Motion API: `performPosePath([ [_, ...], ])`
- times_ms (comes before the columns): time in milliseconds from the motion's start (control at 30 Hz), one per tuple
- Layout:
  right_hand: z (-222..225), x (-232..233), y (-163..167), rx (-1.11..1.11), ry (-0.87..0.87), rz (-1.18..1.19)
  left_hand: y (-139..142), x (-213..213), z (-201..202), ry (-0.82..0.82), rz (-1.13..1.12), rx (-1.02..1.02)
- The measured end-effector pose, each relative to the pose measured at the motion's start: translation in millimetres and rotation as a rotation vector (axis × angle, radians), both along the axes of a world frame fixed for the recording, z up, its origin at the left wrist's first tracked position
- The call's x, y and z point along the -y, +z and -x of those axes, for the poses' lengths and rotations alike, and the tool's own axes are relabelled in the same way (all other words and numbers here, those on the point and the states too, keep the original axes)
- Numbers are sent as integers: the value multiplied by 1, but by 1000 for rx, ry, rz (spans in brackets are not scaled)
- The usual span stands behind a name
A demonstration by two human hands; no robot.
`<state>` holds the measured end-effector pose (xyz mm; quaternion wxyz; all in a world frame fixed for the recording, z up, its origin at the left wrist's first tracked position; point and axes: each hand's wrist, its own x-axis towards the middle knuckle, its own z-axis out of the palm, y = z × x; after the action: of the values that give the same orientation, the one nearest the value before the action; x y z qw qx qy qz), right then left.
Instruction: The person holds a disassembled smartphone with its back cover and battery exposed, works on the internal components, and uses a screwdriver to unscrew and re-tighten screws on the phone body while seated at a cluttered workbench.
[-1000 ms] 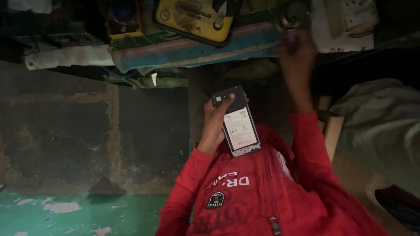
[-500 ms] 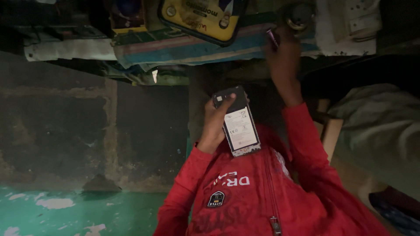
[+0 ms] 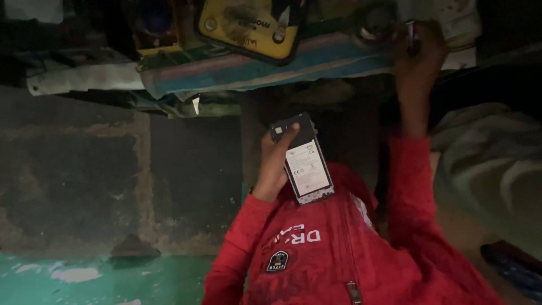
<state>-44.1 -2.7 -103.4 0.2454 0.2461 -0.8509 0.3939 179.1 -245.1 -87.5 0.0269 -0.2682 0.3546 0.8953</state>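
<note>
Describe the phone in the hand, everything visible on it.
The phone is a slim dark slab with its back cover off, so a pale, labelled battery fills most of the exposed rear. A dark camera section sits at its upper end. It is held tilted, its upper end leaning left, in front of a red jacket. The left hand grips its left edge, thumb lying across the upper part. Nothing else touches it.

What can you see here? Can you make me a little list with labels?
Left hand: holds a phone, back off, pale battery showing
Right hand: raised to the bench edge, pinching a thin tool
Bench: striped cloth with a yellow box on it
Clothes: red jacket
Floor: green, patchy
Light: dim
</note>
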Motion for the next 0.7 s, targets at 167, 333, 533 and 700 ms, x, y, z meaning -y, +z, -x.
performPosePath([
  [167, 12, -5, 14, -25, 87, -196, 8, -1, 0, -27, 39, -43],
  [333, 9, 1, 24, -72, 70, -391, 15, -2, 2, -43, 81, -28],
  [533, 9, 6, 18, -26, 3, -465, 22, -1, 5, -49, 88, -48],
  [700, 14, 8, 25, 81, 32, -125, 28, 1, 8, 14, 26, -38],
])
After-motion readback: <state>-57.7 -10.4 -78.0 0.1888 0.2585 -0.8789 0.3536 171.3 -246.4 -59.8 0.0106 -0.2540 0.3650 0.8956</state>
